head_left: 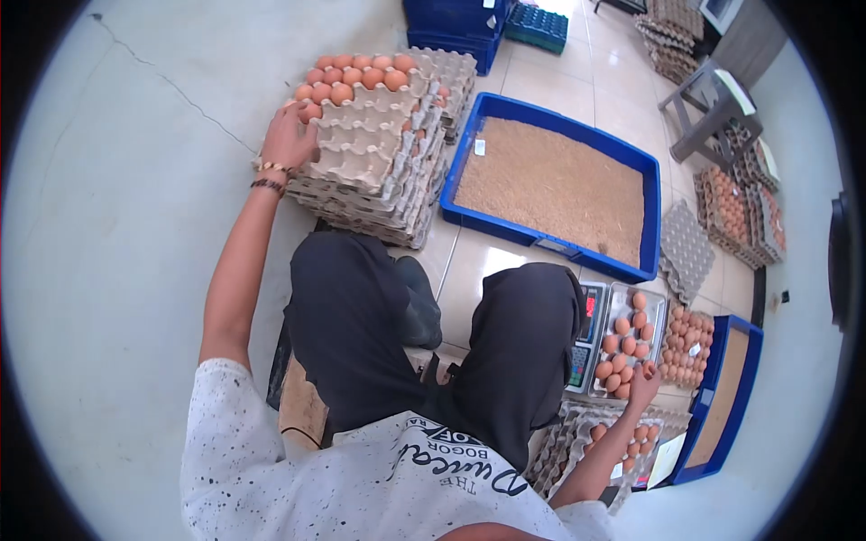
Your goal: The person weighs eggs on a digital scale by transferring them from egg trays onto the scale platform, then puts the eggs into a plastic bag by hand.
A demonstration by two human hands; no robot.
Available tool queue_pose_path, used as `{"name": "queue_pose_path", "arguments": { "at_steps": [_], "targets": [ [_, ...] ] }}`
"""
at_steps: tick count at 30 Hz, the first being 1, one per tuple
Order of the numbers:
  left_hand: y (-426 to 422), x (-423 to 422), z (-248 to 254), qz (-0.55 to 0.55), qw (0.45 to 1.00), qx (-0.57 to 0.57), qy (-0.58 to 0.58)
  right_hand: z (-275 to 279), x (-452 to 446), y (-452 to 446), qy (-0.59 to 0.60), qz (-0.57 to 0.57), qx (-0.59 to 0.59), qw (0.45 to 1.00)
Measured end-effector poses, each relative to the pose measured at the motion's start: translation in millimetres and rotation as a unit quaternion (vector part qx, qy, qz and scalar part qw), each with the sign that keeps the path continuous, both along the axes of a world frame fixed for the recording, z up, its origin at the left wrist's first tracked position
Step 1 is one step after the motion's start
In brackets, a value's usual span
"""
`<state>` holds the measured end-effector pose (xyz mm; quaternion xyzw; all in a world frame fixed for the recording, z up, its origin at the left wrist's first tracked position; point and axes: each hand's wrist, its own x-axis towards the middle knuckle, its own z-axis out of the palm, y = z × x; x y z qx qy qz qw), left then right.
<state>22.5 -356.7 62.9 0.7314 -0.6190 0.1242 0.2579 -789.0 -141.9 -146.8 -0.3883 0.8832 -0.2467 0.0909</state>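
Note:
On the left, my left hand (290,140) is at the near corner of the top cardboard egg tray (361,135), its fingers curled round a brown egg (309,111). Several more brown eggs (361,74) fill the far rows of that tray, while its nearer cups hold none. My right hand (643,389) is low on the right, at the edge of a metal scale pan (657,311). Its fingertips are pinched on an egg (649,368), partly hidden. Several brown eggs (622,344) lie loose in the pan, beside the scale's display (590,308).
A blue tray of brown grainy material (559,176) lies ahead on the tiles. Egg-filled trays (687,347) and another blue tray (722,397) stand at right. More egg trays (577,442) sit by my right forearm. A grey stool (713,108) stands at the far right.

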Motion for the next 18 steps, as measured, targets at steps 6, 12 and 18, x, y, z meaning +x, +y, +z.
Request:
{"name": "queue_pose_path", "arguments": {
  "at_steps": [6,12,18],
  "targets": [
    [-21,-9,38,0.162,0.971,0.174,0.033,65,81,2,-0.172,0.018,-0.082,0.981],
    [-47,-25,49,0.219,0.948,0.225,-0.045,67,118,-11,-0.232,0.071,-0.131,0.961],
    [-48,5,46,0.18,0.976,0.119,-0.035,62,136,-23,-0.232,0.109,-0.165,0.953]
  ]
}}
